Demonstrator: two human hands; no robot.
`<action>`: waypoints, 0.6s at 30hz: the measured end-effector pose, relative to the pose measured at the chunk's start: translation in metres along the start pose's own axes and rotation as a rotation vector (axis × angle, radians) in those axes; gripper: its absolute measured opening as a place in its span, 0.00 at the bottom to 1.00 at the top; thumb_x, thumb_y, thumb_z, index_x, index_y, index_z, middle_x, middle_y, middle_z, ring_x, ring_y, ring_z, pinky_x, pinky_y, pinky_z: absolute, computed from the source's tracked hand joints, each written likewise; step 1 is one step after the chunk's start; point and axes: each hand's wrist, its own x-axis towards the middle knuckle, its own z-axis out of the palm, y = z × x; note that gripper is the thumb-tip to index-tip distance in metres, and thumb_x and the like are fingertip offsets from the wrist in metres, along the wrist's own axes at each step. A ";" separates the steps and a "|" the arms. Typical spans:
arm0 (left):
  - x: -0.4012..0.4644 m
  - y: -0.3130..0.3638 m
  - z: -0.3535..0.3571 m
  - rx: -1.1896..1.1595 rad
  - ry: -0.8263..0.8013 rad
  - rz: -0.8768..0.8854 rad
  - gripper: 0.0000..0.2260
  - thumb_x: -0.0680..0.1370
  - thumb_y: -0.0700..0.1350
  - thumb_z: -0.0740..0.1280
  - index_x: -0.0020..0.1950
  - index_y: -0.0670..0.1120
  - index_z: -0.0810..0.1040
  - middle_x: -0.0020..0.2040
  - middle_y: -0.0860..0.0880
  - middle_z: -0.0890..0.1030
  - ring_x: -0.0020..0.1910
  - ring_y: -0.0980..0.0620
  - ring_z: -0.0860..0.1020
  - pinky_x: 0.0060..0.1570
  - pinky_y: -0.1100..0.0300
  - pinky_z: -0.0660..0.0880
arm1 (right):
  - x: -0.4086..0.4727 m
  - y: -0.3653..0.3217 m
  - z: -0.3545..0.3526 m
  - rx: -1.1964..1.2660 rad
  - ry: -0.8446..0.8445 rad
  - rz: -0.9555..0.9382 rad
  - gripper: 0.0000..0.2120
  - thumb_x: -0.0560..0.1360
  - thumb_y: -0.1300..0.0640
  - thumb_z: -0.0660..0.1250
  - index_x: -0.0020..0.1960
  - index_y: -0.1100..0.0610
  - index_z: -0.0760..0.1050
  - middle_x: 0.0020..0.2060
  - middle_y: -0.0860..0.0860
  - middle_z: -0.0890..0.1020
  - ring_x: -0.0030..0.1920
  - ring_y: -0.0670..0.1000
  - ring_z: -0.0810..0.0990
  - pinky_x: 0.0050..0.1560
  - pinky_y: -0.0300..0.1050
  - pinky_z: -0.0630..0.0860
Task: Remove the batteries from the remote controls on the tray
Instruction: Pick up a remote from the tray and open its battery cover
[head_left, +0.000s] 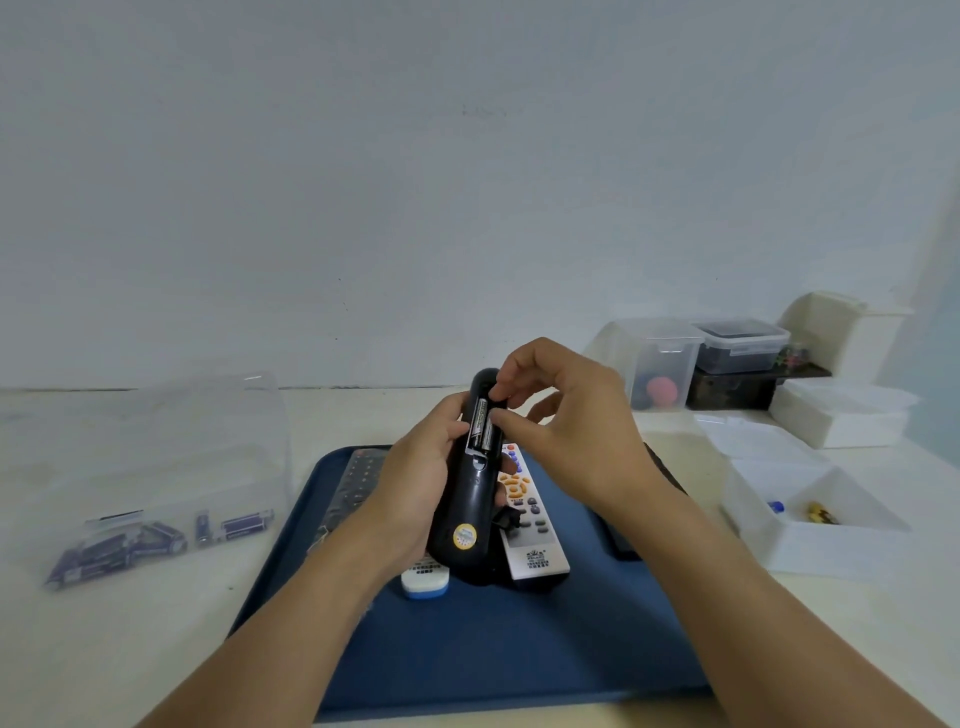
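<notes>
My left hand (415, 478) grips a black remote control (467, 509) held back side up above the blue tray (509, 654). Its battery compartment is uncovered and two batteries (482, 430) lie inside. My right hand (566, 431) reaches over the remote, with thumb and fingertips pinching at the batteries' upper end. On the tray lie a white remote (527, 525) with orange buttons, a dark remote (353, 488) at the left, a small white and blue remote (425, 581) and a dark object (621, 545) partly hidden by my right forearm.
A clear plastic box (156, 467) at the left holds several purple batteries (140, 540). White trays (810, 514) with small items stand at the right. Clear lidded containers (737, 345) and a white bin (841, 332) stand at the back right by the wall.
</notes>
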 end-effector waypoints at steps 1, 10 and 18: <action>0.001 -0.001 0.000 0.009 0.004 0.009 0.15 0.82 0.42 0.55 0.59 0.45 0.81 0.39 0.41 0.79 0.37 0.42 0.76 0.39 0.53 0.75 | 0.000 0.000 0.001 -0.014 0.004 0.001 0.13 0.68 0.69 0.73 0.47 0.56 0.77 0.40 0.46 0.84 0.42 0.44 0.82 0.39 0.32 0.76; 0.003 -0.010 0.002 0.068 0.006 0.048 0.19 0.84 0.39 0.53 0.61 0.52 0.83 0.45 0.42 0.80 0.41 0.47 0.80 0.43 0.50 0.76 | -0.001 0.005 0.007 -0.086 0.029 -0.014 0.08 0.72 0.68 0.70 0.46 0.56 0.78 0.38 0.47 0.82 0.41 0.44 0.81 0.37 0.30 0.76; -0.005 -0.012 0.007 0.149 0.009 0.051 0.17 0.87 0.42 0.55 0.59 0.56 0.82 0.44 0.45 0.83 0.38 0.50 0.81 0.40 0.55 0.78 | 0.000 0.013 0.010 -0.104 0.015 0.057 0.07 0.73 0.66 0.71 0.44 0.54 0.80 0.35 0.43 0.82 0.38 0.44 0.81 0.39 0.36 0.78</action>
